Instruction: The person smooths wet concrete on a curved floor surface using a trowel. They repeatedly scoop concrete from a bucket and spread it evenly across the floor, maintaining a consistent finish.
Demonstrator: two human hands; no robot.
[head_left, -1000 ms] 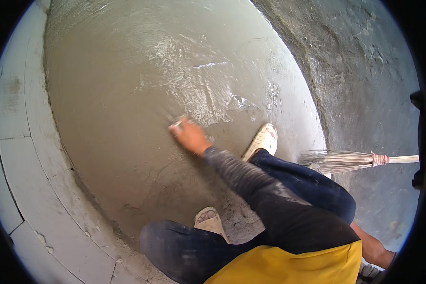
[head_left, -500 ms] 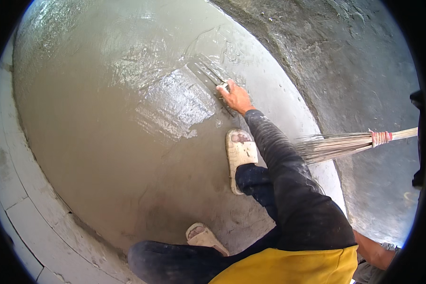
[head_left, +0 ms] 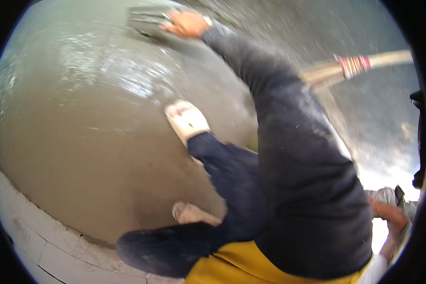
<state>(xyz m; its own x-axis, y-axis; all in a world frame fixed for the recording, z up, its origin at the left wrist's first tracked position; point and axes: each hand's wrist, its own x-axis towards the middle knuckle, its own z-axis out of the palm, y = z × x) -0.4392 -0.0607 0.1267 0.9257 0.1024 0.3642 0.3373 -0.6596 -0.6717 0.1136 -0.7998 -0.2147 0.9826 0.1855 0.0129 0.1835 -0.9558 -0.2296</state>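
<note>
At the far end of my outstretched dark sleeve, my right hand point(head_left: 187, 23) is closed round the handle of a flat finishing trowel point(head_left: 144, 19). The thin rectangular blade lies against wet grey cement point(head_left: 80, 128), near the top of the view. Motion blurs the hand and tool slightly. The cement looks smooth, with a shiny wet patch nearer to me than the trowel. My left hand is out of the picture.
My sandalled feet point(head_left: 187, 118) are on the cement side. A straw broom point(head_left: 355, 66) reaches in from the right over darker rough ground point(head_left: 378, 104). Pale blocks point(head_left: 38, 232) edge the lower left. Another person's arm point(head_left: 390, 213) shows at lower right.
My right hand has carried the trowel farther away and to the left across the cement, and my arm is stretched out more. The view has turned and shifted with me.
</note>
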